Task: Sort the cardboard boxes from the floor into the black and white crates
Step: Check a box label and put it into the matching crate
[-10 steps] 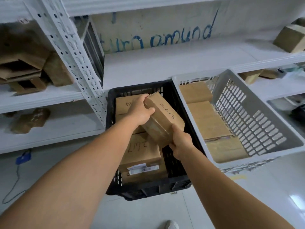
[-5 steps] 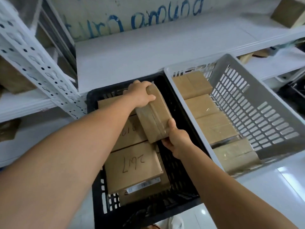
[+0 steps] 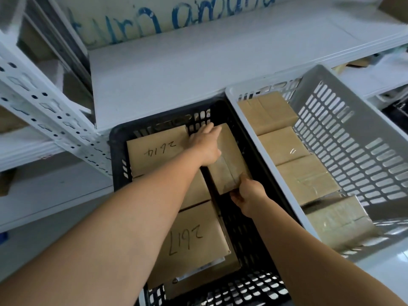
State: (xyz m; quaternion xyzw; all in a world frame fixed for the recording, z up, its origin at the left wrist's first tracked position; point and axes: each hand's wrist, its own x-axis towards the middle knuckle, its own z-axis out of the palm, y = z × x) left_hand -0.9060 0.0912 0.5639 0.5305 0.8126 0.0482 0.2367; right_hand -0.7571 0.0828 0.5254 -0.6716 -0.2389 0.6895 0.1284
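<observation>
A small cardboard box (image 3: 229, 164) sits low inside the black crate (image 3: 117, 138), along its right wall. My left hand (image 3: 206, 144) lies over the box's far end, fingers reaching to the crate's back wall. My right hand (image 3: 247, 195) grips the box's near end. Other cardboard boxes fill the crate's left side, one marked 2614 (image 3: 159, 151) and one marked 2617 (image 3: 194, 235). To the right, the white crate (image 3: 353, 138) holds several taped cardboard boxes (image 3: 282, 146) in a row.
Both crates stand on the floor against white metal shelving (image 3: 198, 67). A perforated shelf post (image 3: 44, 107) rises at left. A board with blue handwriting (image 3: 154, 18) leans at the back of the shelf. Pale floor (image 3: 386, 272) shows at lower right.
Both hands have lowered the box from above the black crate down into its right side. The camera has tilted further down over the crates.
</observation>
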